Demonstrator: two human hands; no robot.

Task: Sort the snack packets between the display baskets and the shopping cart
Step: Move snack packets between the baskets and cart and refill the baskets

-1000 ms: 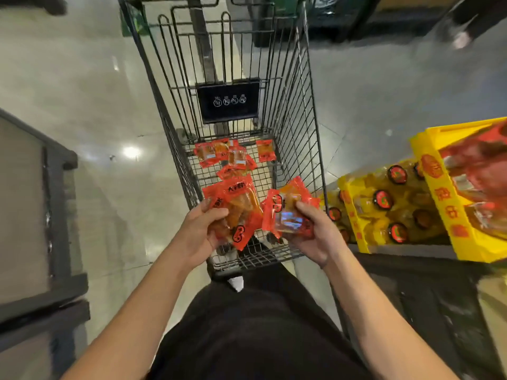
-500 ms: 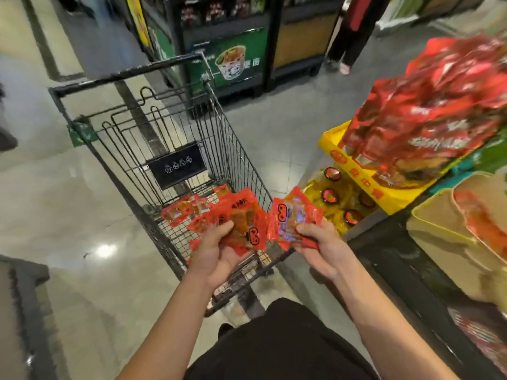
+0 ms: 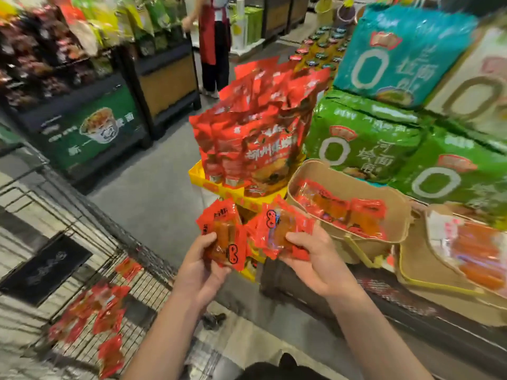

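left hand (image 3: 200, 267): pinching red packets (image 3: 223, 237)
right hand (image 3: 315, 259): clutching packets (image 3: 277, 231)
basket (image 3: 310, 171): just right, nearer right hand

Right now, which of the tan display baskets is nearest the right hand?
The tan basket just beyond the right hand, holding matching small red packets. The other tan basket sits farther right, with longer orange packets.
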